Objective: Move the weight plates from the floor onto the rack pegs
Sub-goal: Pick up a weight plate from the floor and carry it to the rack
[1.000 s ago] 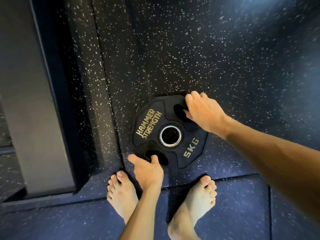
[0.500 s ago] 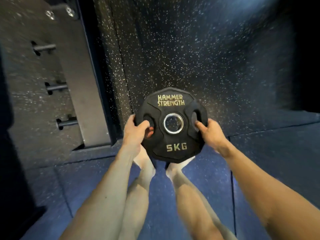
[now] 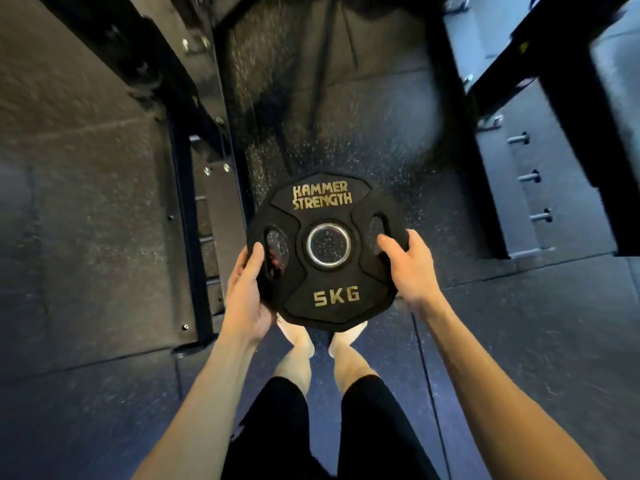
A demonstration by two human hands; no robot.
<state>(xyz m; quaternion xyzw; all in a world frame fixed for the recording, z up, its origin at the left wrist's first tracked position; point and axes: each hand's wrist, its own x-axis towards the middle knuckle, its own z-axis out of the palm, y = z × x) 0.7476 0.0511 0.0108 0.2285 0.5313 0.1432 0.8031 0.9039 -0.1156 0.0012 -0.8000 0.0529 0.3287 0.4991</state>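
A black 5 kg weight plate with gold "Hammer Strength" lettering and a steel centre ring is held flat-faced toward me, above my bare feet. My left hand grips its left edge, thumb by the left grip slot. My right hand grips the right edge, thumb at the right slot. On the right, a dark rack upright carries three short steel pegs, all bare. Another rack frame stands on the left.
Speckled black rubber floor stretches ahead between the two rack frames. Blue floor tiles lie under and around my feet. Dark steel beams cross the upper left and upper right corners.
The plate has gone from lying on the floor to being lifted in both hands. I have risen, and the view now takes in the rack pegs on the right.
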